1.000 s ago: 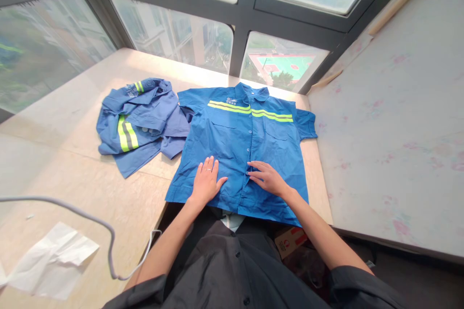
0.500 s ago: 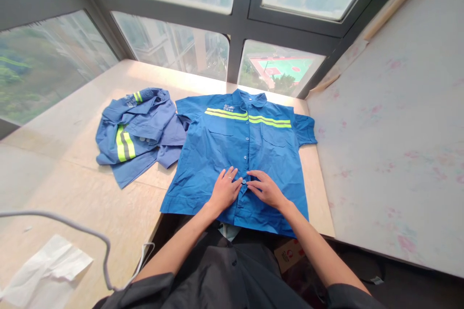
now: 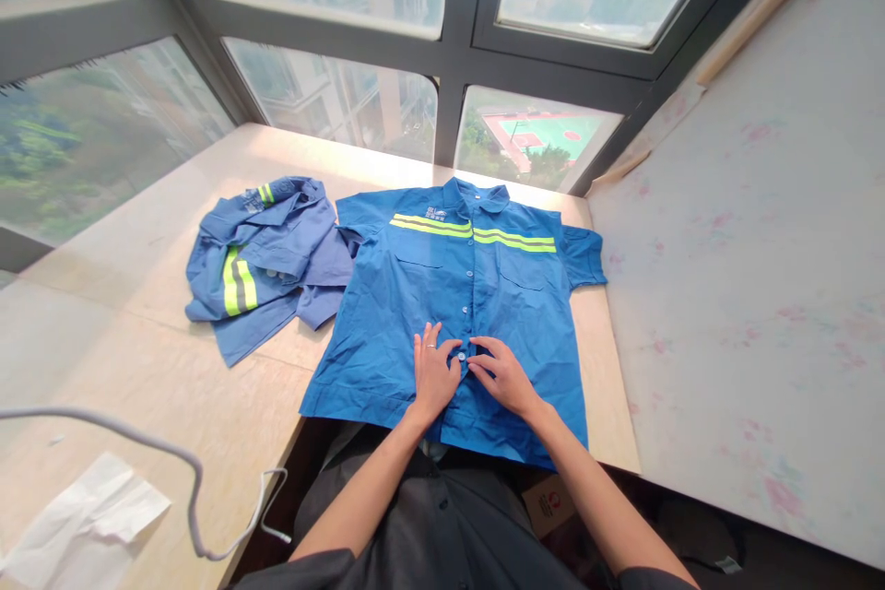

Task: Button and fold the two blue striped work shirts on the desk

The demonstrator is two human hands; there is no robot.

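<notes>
A blue short-sleeved work shirt [image 3: 512,313] lies spread front side up, its collar away from me. Yellow-green and grey reflective bands cross its chest, and buttons run down the front. My left hand [image 3: 435,378] rests on the lower front. Its thumb and index finger close on the cloth beside a pale button [image 3: 462,357], while its other fingers stretch out over the fabric. From the other side, my right hand [image 3: 504,376] pinches the front edge close to that button. Its fingertips partly hide the cloth between them.
A second blue work shirt [image 3: 277,249] lies crumpled on the wooden surface [image 3: 159,313] at left. Nearer me are a grey cable [image 3: 197,498] and a white paper sheet [image 3: 89,516]. Windows border the back; a floral wall panel [image 3: 733,295] stands at right.
My left index finger and thumb have spread apart around the button, which now shows more fully. The right hand keeps its pinch at the front edge. The view has shifted slightly.
</notes>
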